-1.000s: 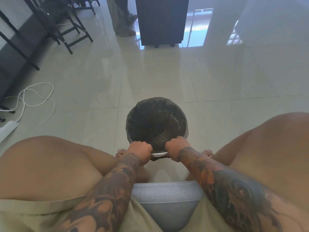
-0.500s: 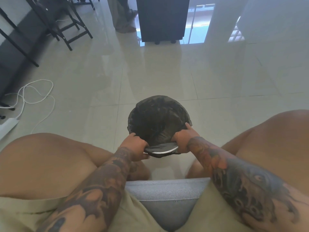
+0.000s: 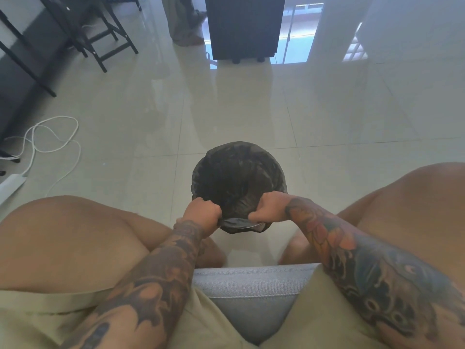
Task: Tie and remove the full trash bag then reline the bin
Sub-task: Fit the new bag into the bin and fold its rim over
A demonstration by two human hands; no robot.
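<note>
A small round bin stands on the floor between my knees, lined with a black trash bag (image 3: 236,172) whose mouth is spread over the rim. A sliver of the bin's pale near rim (image 3: 254,224) shows under the plastic. My left hand (image 3: 202,214) is a fist gripping the bag's near edge on the left. On the right, my right hand (image 3: 268,206) grips the same edge, also as a fist. Both hands hold the plastic gathered at the near rim. The inside of the bag is dark and its contents cannot be made out.
I sit on a grey cushion (image 3: 249,295) with bare knees either side of the bin. A white cable (image 3: 50,137) and power strip (image 3: 10,183) lie at left. Black chair legs (image 3: 100,41) stand far left, a dark cabinet (image 3: 244,26) at the back, another person's feet (image 3: 186,34) beside it.
Both hands have shifted along the bag's near edge and closed into tighter fists, bunching the plastic toward me. The right hand's finger no longer points up along the rim.
</note>
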